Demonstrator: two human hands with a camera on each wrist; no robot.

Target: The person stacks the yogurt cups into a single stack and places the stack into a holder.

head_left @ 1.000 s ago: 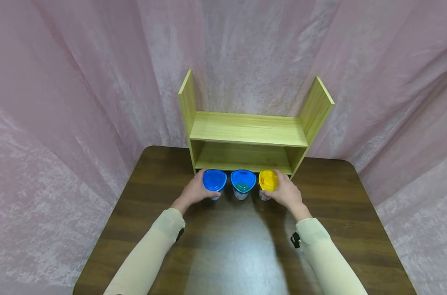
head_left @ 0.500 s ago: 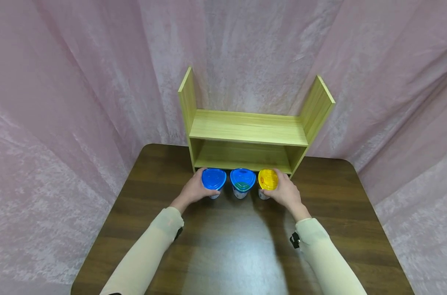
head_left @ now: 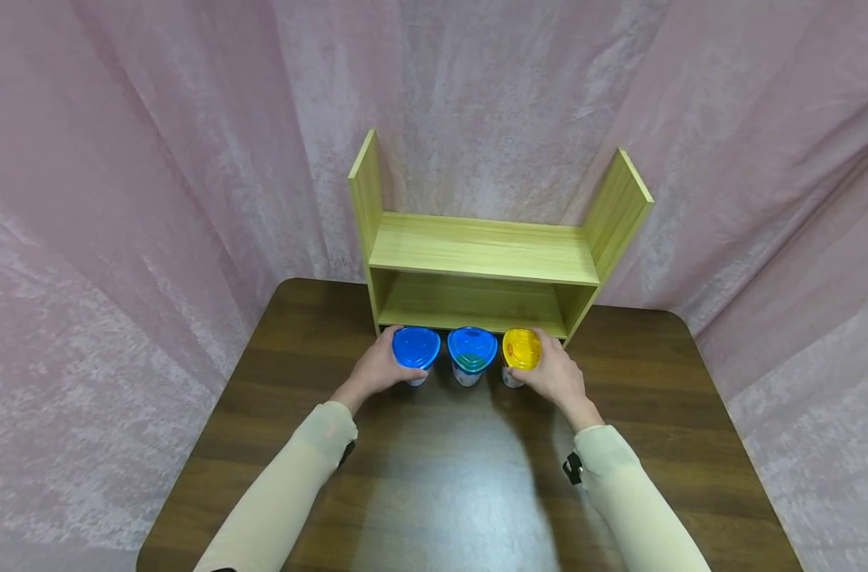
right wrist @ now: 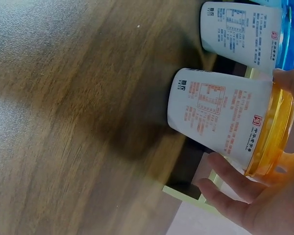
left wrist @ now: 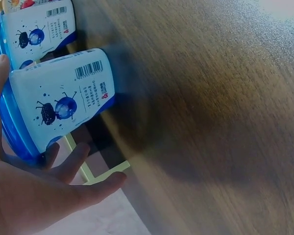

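Three white printed cups with coloured lids stand upright in a row on the table, close in front of the shelf. My left hand [head_left: 378, 367] grips the left blue-lidded cup [left wrist: 63, 100] by its lid, thumb on the near side and fingers round the far side. My right hand [head_left: 557, 372] holds the yellow-lidded cup [right wrist: 215, 115] the same way, at the right end of the row. Between them stands the middle blue-lidded cup [head_left: 472, 349], untouched by either hand. The left cup's label shows a dark berry and a blueberry figure; the yellow-lidded one has orange print.
A pale wooden shelf unit [head_left: 484, 246] with two levels and tall side panels stands at the back of the brown wooden table [head_left: 434, 477]. Behind it and along both sides hangs a pink velvet curtain [head_left: 491, 103].
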